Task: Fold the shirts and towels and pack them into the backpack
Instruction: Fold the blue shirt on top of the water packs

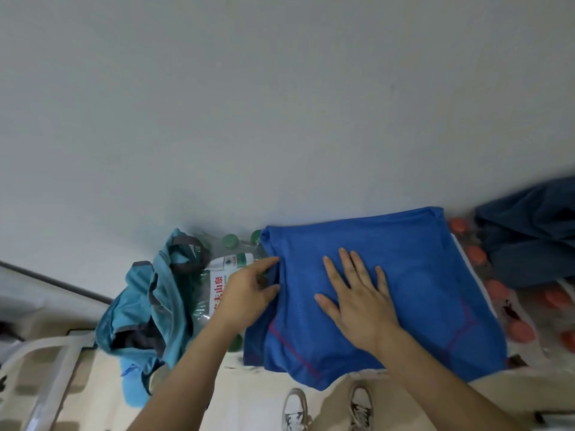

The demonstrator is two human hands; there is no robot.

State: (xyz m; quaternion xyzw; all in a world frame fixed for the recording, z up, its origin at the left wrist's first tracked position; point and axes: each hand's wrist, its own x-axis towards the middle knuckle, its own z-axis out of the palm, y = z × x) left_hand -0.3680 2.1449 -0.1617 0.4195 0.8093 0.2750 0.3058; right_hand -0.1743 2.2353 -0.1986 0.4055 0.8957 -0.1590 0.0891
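Presently the blue shirt (420,275) lies spread across packs of bottled water, its near hem overhanging their front edge. The right hand (357,300) rests flat on the shirt's middle, fingers straight and spread wide, holding nothing; the left hand (249,293) takes the shirt's left edge in a narrow pinch between thumb and forefinger. The teal backpack (149,306) slumps open against the left side of the green-capped pack (224,275).
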